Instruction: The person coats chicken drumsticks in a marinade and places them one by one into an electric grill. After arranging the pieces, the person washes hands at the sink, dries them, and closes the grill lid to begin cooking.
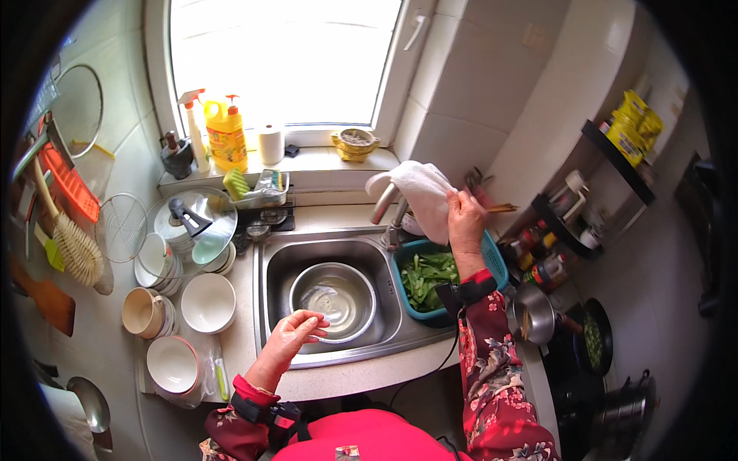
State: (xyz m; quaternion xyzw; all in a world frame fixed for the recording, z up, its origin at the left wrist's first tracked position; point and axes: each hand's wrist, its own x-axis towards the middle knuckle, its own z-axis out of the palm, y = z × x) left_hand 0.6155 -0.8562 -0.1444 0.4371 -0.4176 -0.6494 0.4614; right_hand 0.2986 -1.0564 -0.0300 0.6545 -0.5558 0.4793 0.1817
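My right hand (466, 222) grips the lower right part of a white cloth (424, 193), which drapes over the faucet (385, 207) behind the sink. My left hand (293, 339) hovers over the front left edge of the stainless steel sink (391, 340). It looks wet and holds nothing, with its fingers loosely bent. Inside the sink sits a round metal basin (297, 282) with cloudy water (334, 305) in it. Below my right hand, a teal plastic basket (428, 314) holds cut leafy greens (426, 279).
Several bowls (209, 303) and a glass lid (216, 213) crowd the left counter. A green-handled knife (221, 377) lies by its front edge. Detergent (226, 135) and a paper roll (271, 144) line the windowsill. A saucepan (533, 311) and a wok (599, 340) stand right.
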